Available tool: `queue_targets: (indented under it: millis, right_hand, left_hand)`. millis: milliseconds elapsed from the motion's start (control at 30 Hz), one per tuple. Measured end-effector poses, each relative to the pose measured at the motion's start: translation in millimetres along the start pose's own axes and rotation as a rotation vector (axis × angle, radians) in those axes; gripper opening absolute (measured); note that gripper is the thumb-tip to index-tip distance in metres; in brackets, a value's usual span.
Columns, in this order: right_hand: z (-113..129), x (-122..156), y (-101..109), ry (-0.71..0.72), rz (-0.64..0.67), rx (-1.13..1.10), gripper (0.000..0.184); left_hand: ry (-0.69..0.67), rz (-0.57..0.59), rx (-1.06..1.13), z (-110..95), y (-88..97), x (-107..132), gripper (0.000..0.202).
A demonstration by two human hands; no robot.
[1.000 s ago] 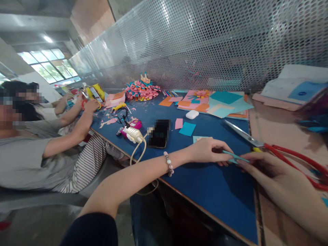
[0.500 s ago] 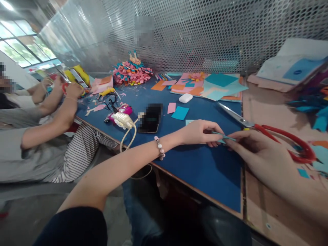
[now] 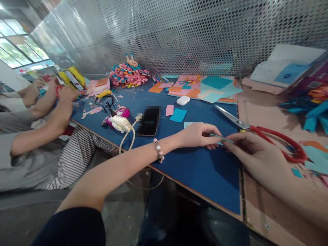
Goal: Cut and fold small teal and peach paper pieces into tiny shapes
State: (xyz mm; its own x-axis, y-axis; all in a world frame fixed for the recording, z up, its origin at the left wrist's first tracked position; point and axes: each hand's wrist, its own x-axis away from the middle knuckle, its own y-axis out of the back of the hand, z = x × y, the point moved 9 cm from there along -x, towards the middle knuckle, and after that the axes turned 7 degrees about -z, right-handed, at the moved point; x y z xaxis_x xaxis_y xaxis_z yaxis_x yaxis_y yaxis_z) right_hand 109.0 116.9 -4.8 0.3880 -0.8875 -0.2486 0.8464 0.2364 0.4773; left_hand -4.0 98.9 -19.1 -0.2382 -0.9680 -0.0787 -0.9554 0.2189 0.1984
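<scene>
My left hand (image 3: 198, 135) and my right hand (image 3: 252, 155) meet over the blue table (image 3: 205, 171), both pinching a thin strip of teal paper (image 3: 222, 138) between their fingertips. The strip lies nearly flat just above the tabletop. A bead bracelet (image 3: 159, 154) sits on my left wrist. Red-handled scissors (image 3: 261, 131) lie just beyond my right hand, blades pointing to the far left.
A black phone (image 3: 148, 121), a white charger plug with cable (image 3: 120, 123), a white earbud case (image 3: 183, 100), small pink and teal paper squares, stacked coloured sheets (image 3: 212, 89) and a paper flower pile (image 3: 128, 73) lie on the table. Other people's arms work at the far left. A perforated metal screen stands behind.
The camera has swung a little to the right and down. Both hands stay pinched on the teal strip, with the fingers shifting slightly along it.
</scene>
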Motion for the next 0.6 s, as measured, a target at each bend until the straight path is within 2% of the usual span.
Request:
queue_targets:
  millis: [133,400,533,600]
  right_hand:
    - [-2.3,-0.5,-0.3,-0.013,-0.008,-0.061,0.023]
    - [-7.2,-1.5,-2.3,-0.045,0.037,-0.215,0.027]
    - [-5.2,-1.5,-1.5,-0.046,0.051,-0.258,0.026]
    - [-3.9,-1.9,-2.6,-0.046,0.059,-0.273,0.024]
  left_hand:
    - [-0.031,-0.014,0.026,0.0,0.8,-1.6,0.024]
    - [-0.082,-0.093,-0.096,-6.1,2.9,1.8,0.019]
    - [-0.006,-0.081,-0.017,-7.2,2.6,3.9,0.024]
    - [-0.010,-0.084,0.001,-10.0,3.4,4.7,0.029]
